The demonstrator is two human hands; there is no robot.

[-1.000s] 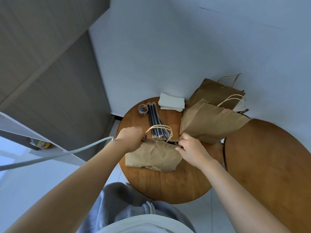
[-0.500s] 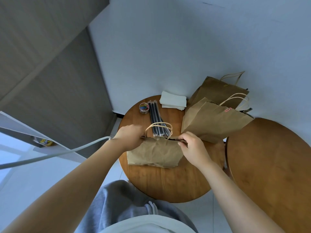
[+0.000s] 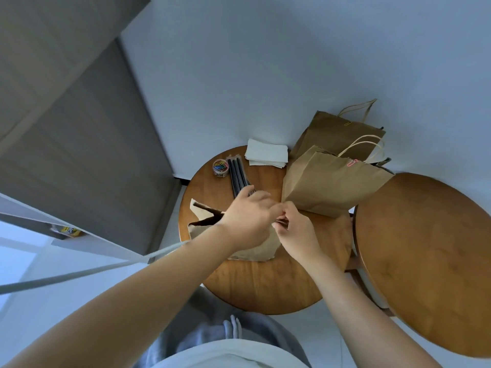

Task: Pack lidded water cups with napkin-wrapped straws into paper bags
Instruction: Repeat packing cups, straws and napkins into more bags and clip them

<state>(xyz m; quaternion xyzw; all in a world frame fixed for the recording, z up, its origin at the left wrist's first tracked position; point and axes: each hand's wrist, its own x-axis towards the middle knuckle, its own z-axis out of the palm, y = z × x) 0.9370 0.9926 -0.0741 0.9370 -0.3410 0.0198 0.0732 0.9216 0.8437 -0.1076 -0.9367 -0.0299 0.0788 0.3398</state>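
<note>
on the round table (image 3: 265, 282) the tub of paper clips (image 3: 220, 167) and the black straws (image 3: 238, 179) lie at the left, napkins (image 3: 266, 155) behind. the left hand (image 3: 245, 221) and right hand (image 3: 295, 229) meet over the flat paper bag (image 3: 202, 224), fingers curled, pinching its top edge. i'd say they're folding this bag closed; next comes a clip. two clipped bags (image 3: 329, 187) stand to the right.

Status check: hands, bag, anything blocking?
Left hand and right hand both pinching top edge of the lying paper bag. Bag flat on round table. Straws just behind; nothing blocking.
</note>
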